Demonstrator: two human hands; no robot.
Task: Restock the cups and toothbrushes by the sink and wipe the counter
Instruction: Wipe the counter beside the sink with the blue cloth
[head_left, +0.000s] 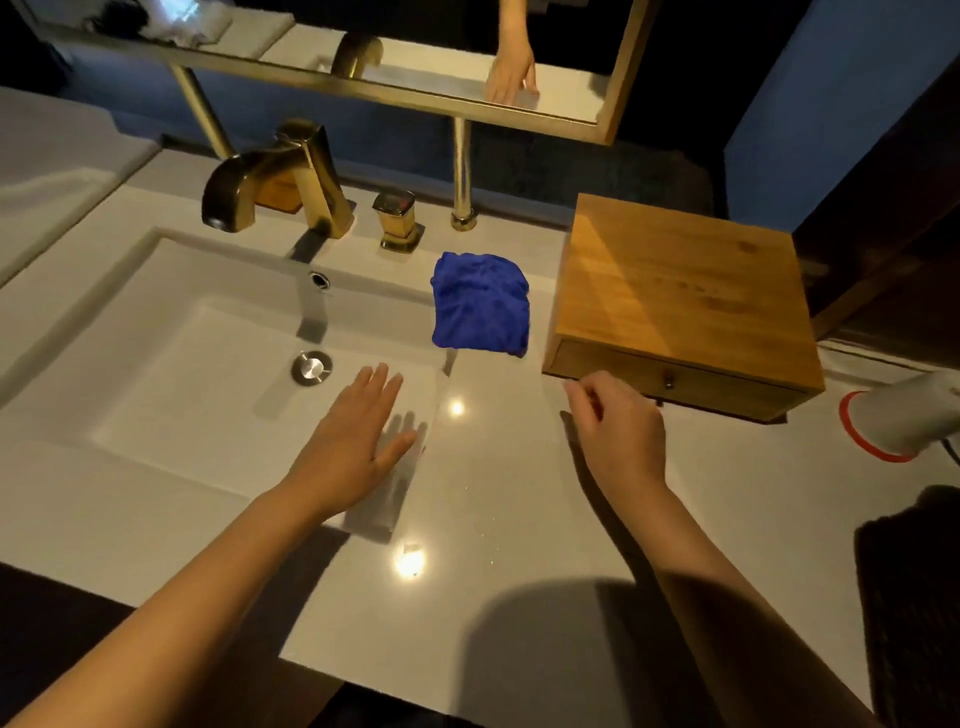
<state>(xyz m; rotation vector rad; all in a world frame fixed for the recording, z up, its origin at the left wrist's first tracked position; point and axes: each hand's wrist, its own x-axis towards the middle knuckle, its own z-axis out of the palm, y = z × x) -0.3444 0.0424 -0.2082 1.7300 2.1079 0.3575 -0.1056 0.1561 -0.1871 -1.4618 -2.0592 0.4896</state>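
Observation:
A crumpled blue cloth (480, 301) lies on the white counter (509, 499) between the sink basin (208, 358) and a wooden drawer box (680, 291). My left hand (358, 436) hovers flat, fingers spread, over the basin's right edge and holds nothing. My right hand (621, 426) is loosely curled just in front of the box's closed drawer, near its small knob (669, 383), and holds nothing. Neither hand touches the cloth. No cups or toothbrushes are visible.
A gold faucet (275, 176) and a gold handle (397, 221) stand behind the basin, under a gold-framed mirror (467, 67). A white hair dryer with a red ring (904, 421) lies at the right edge. A dark mat (909, 597) lies at the lower right.

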